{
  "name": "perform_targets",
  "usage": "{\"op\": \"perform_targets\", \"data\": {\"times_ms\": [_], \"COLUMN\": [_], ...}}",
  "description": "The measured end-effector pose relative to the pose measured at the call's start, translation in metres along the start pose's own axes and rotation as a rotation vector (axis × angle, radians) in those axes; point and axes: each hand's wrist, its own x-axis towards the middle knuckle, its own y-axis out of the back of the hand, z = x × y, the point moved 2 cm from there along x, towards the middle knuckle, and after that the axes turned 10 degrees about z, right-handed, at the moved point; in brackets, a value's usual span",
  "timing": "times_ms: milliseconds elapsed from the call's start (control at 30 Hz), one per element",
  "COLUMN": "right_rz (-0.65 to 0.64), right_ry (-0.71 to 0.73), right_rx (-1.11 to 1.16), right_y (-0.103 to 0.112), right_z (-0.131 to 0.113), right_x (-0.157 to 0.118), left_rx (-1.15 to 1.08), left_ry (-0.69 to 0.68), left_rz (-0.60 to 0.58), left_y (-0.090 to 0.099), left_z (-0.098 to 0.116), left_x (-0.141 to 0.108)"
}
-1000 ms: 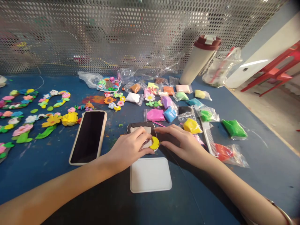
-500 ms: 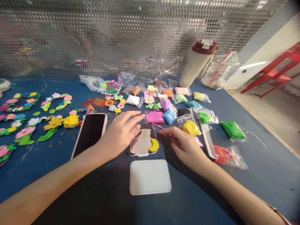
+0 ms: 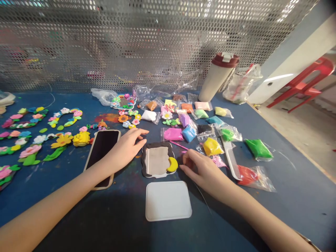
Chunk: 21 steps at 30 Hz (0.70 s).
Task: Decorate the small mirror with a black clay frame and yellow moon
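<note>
In the middle of the table lies a small mirror (image 3: 157, 159) with a wavy black clay border, left bare along part of its lower edge. A yellow clay crescent moon (image 3: 172, 164) sits at its lower right. My left hand (image 3: 127, 147) is open beside the mirror's left edge, fingers stretched out and holding nothing, its wrist over a phone (image 3: 103, 150). My right hand (image 3: 201, 166) is curled right of the moon, thumb and index finger close together. A thin strand (image 3: 203, 196) trails from under it, seemingly pinched; its upper end is hidden.
A white rounded plate (image 3: 168, 201) lies nearest me. Bagged clay, including a yellow packet (image 3: 212, 146), and a white comb (image 3: 231, 159) are on the right. Several clay-flower pieces (image 3: 61, 139) fill the left. A tumbler (image 3: 219, 75) stands at the back before a perforated metal panel (image 3: 118, 42).
My left hand has drawn back left from over the mirror. My right hand has moved down slightly, curling its index finger toward the thumb. The thin strand has shifted and now bends.
</note>
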Motion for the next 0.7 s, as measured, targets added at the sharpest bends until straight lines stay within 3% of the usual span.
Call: {"op": "perform_targets", "data": {"times_ms": [133,300,467,700], "right_rz": [-0.110,-0.033,0.017,0.009], "right_ry": [-0.036,0.047,0.158,0.090], "right_rx": [-0.047,-0.217,-0.332,-0.316], "right_y": [0.008,-0.005,-0.017,-0.005], "right_z": [0.000,-0.004,-0.007,-0.006], "right_x": [-0.004,-0.004,0.000,0.001], "left_rx": [0.108,0.281,0.302,0.321], "left_ry": [-0.211,-0.574,-0.645,-0.609], "left_rz": [0.101,-0.029,-0.138,-0.174], "left_y": [-0.006,-0.028,-0.042,-0.042], "left_z": [0.019,0.048,0.057,0.055], "left_x": [-0.015,-0.038,-0.036,-0.032]}}
